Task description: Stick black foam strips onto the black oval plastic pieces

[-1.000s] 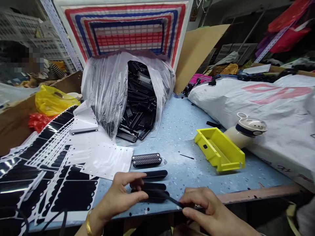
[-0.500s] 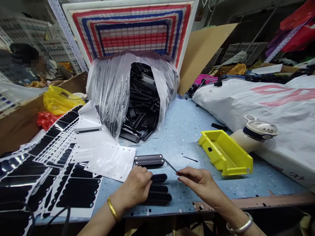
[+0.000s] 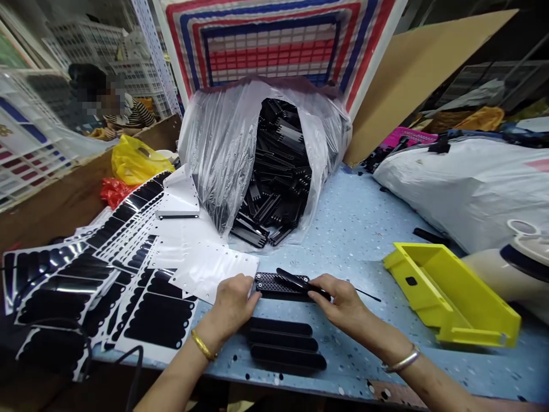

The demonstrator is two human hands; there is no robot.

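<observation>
Centrally, a black perforated plate (image 3: pixel 277 284) lay flat on the speckled blue table (image 3: pixel 351 229), near its front edge. The left hand (image 3: pixel 231 303) pressed its fingertips against the plate's left end without closing around it. The right hand (image 3: pixel 343 300) pinched a thin black strip (image 3: pixel 300 280) between thumb and fingers, and the strip rested across the top of the plate. Just in front of the plate lay three dark oval strips (image 3: pixel 285 343), side by side and flat on the table.

To the left, sheets of black stickers on white backing (image 3: pixel 128 292) overlapped one another. Behind the plate, a clear plastic bag (image 3: pixel 223 149) lay open on its side, spilling black comb-shaped parts (image 3: pixel 278 171). A yellow tray (image 3: pixel 450 292) stood to the right, with a large white sack (image 3: pixel 463 183) beyond it. A striped board (image 3: pixel 278 40) and a cardboard sheet (image 3: pixel 412 68) leaned at the back of the table. Another person (image 3: pixel 115 111) sat in the far left background.

Compared with half a second before, the right hand had moved left and forward to the plate, and the strip it held had come to rest on the plate. The left hand had shifted from the oval strips to the plate's left end.
</observation>
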